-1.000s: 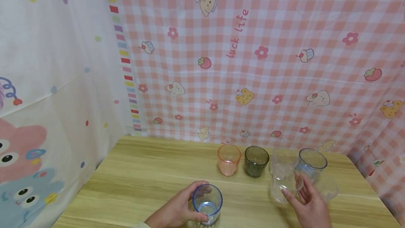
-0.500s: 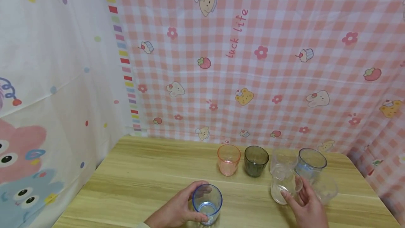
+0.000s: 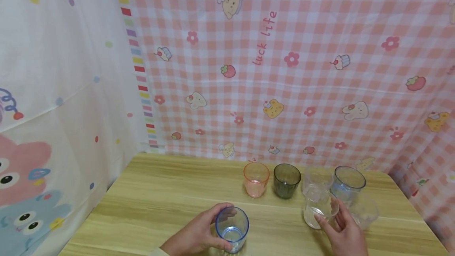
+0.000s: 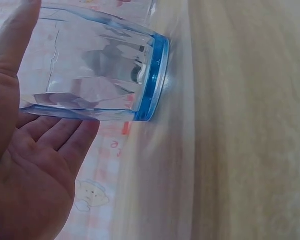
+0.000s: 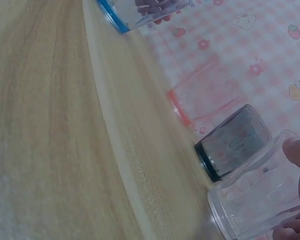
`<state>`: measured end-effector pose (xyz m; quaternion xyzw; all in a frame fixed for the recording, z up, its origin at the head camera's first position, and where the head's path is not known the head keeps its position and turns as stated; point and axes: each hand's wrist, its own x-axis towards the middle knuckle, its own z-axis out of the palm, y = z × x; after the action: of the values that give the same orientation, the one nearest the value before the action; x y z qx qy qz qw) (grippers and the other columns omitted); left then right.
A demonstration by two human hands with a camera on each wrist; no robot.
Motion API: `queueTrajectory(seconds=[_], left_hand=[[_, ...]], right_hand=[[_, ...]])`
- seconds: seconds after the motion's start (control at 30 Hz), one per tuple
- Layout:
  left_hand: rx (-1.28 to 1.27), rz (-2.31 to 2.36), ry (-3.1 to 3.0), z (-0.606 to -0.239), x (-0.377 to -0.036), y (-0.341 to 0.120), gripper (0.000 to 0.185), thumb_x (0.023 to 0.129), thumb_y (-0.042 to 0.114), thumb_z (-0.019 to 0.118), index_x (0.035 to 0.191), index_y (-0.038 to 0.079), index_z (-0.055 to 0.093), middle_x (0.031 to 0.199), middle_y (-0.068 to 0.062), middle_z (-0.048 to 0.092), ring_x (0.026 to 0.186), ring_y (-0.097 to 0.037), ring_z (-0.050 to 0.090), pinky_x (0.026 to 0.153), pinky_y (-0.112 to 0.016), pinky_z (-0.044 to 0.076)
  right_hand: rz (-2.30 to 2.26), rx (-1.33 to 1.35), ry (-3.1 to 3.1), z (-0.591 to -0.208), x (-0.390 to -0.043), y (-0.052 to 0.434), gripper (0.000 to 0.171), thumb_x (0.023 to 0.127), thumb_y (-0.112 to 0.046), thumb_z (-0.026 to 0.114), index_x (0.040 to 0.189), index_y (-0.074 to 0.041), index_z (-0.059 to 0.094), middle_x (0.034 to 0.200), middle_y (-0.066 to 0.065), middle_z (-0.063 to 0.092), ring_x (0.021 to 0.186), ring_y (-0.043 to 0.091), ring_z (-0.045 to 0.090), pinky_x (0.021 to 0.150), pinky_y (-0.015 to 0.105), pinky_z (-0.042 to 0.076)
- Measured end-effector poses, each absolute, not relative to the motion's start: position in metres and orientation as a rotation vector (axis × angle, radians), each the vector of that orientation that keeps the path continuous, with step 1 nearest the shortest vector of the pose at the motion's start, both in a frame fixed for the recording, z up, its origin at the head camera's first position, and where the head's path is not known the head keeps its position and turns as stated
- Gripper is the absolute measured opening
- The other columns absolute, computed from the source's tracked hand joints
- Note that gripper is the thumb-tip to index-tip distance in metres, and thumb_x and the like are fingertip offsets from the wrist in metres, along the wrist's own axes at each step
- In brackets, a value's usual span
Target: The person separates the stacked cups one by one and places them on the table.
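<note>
My left hand (image 3: 199,230) holds a clear cup with a blue rim (image 3: 232,224), thumb on the near side and fingers round the far side. In the left wrist view its thick blue base (image 4: 152,77) is close to the tabletop. Farther right, my right hand (image 3: 345,232) grips a colourless clear cup (image 3: 314,208) from its right side, thumb on the near wall. That cup overlaps another clear cup (image 3: 316,175) behind it. The right wrist view has the held clear cup (image 5: 255,200) upright beside the dark grey cup (image 5: 235,142).
Along the back of the wooden table (image 3: 160,192) stand an orange-pink cup (image 3: 256,183), the dark grey cup and a bluish cup (image 3: 350,183). One more clear cup (image 3: 367,210) is partly hidden by my right hand. A checked cloth (image 3: 213,50) hangs behind.
My right hand and its clear cup have shifted very slightly left and down. The left hand keeps its grip on the blue-rimmed cup, and the head view has drifted a little.
</note>
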<state>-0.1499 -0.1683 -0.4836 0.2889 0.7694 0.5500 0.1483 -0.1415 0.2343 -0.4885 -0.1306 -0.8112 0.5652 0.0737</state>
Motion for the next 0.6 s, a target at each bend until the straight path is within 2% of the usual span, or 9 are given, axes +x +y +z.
queueTrajectory(seconds=[0.17, 0.5, 0.6], left_hand=[[0.813, 1.553, 2.243, -0.4831, -0.1500, -0.1686, 0.082, 0.089, 0.027, 0.091, 0.158, 0.024, 0.046, 0.156, -0.009, 0.062, 0.146, -0.028, 0.057, 0.120, -0.022, 0.041], [0.856, 1.554, 2.290, -0.4848, -0.1511, -0.1671, 0.080, 0.088, 0.027, 0.091, 0.155, 0.021, 0.049, 0.153, -0.010, 0.065, 0.144, -0.022, 0.059, 0.119, -0.021, 0.042], [0.862, 1.550, 2.305, -0.4844, -0.1506, -0.1663, 0.080, 0.088, 0.028, 0.092, 0.155, 0.021, 0.050, 0.152, -0.009, 0.065, 0.143, -0.021, 0.060, 0.120, -0.022, 0.042]], right_hand=[[1.685, -0.371, -2.431, -0.4889, -0.1407, 0.2342, 0.098, 0.100, -0.025, 0.081, 0.172, -0.002, 0.017, 0.173, 0.022, 0.028, 0.155, 0.043, 0.033, 0.092, -0.006, 0.037], [1.626, -0.347, -2.449, -0.4919, -0.1400, 0.2352, 0.097, 0.099, -0.024, 0.082, 0.171, -0.002, 0.020, 0.171, 0.023, 0.031, 0.153, 0.042, 0.036, 0.091, -0.006, 0.036], [1.598, -0.345, -2.456, -0.4931, -0.1400, 0.2352, 0.096, 0.099, -0.025, 0.082, 0.171, -0.002, 0.022, 0.170, 0.023, 0.033, 0.151, 0.031, 0.037, 0.092, -0.006, 0.036]])
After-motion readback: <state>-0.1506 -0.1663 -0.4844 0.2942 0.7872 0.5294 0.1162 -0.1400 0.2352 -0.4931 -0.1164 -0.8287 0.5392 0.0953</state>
